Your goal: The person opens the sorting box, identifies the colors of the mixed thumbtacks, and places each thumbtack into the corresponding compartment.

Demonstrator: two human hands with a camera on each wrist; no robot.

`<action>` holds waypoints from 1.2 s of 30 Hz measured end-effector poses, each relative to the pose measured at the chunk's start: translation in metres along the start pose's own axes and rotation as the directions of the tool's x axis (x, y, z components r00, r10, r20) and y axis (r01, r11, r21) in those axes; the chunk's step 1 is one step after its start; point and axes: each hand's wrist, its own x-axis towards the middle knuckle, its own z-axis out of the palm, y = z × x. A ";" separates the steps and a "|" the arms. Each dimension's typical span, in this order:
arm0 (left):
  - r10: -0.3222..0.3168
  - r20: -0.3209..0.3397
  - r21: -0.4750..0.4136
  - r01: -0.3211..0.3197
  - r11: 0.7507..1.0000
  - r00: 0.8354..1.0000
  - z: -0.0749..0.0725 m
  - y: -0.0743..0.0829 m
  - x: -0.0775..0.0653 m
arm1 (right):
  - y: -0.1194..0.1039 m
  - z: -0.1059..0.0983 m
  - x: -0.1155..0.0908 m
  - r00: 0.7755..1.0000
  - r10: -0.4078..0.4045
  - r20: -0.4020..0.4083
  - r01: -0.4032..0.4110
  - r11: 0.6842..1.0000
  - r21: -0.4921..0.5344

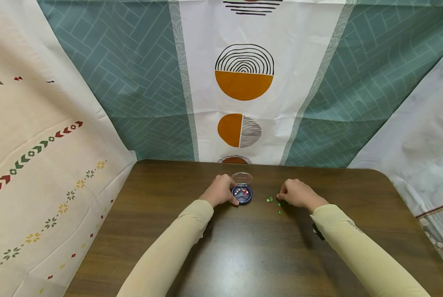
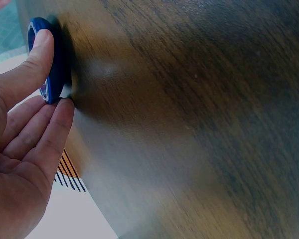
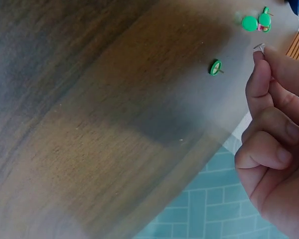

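My left hand (image 1: 220,190) grips a small round blue case (image 1: 247,200) by its left side, thumb on the near rim and fingers round the side. Its clear hinged lid (image 1: 242,177) stands raised at the back. Several small red, white and yellow pieces (image 1: 245,191) lie in the divided case. To the right, my right hand (image 1: 298,194) pinches a small pale thumbtack (image 3: 259,48) between thumb and index finger, its other fingers curled in. Beside that hand, green flat-headed thumbtacks (image 3: 249,23) lie bunched on the table, with a single green thumbtack (image 3: 216,67) apart from them.
The brown wooden table (image 1: 162,181) has a glossy, wood-grained top. Behind its far edge hangs a teal and white patterned cloth (image 1: 147,82). A cream cloth (image 1: 50,165) covers the left side, and a pale marbled one (image 1: 425,136) the right.
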 end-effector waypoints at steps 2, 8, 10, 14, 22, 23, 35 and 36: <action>-0.003 0.003 -0.001 0.003 1.000 1.000 0.000 0.000 0.000 | -0.001 -0.001 0.000 1.000 -0.004 -0.002 0.004 1.000 0.018; -0.004 -0.004 0.002 0.004 1.000 1.000 0.001 0.000 -0.001 | -0.004 0.000 0.001 1.000 -0.016 -0.006 0.016 0.995 0.101; -0.004 -0.005 -0.001 0.004 1.000 1.000 0.002 -0.001 -0.001 | -0.007 0.001 0.002 1.000 -0.017 -0.009 0.018 0.993 0.120; -0.001 -0.006 -0.008 0.001 1.000 1.000 0.002 -0.001 -0.002 | -0.011 0.003 0.006 0.999 -0.037 -0.033 0.041 0.991 0.123; 0.004 -0.015 -0.008 -0.004 1.000 1.000 0.001 -0.001 0.000 | -0.025 0.004 0.016 0.995 -0.073 -0.066 0.085 0.972 0.217; 0.002 -0.015 -0.010 -0.002 1.000 1.000 0.001 -0.001 0.000 | -0.028 0.004 0.017 0.995 -0.076 -0.067 0.090 0.966 0.242; -0.004 -0.013 0.011 0.004 1.000 1.000 0.000 0.001 0.000 | -0.058 0.003 0.036 0.982 -0.080 -0.171 0.142 0.909 0.392; -0.005 -0.011 0.010 0.006 1.000 1.000 0.000 0.001 0.000 | -0.061 0.004 0.037 0.981 -0.071 -0.178 0.137 0.909 0.394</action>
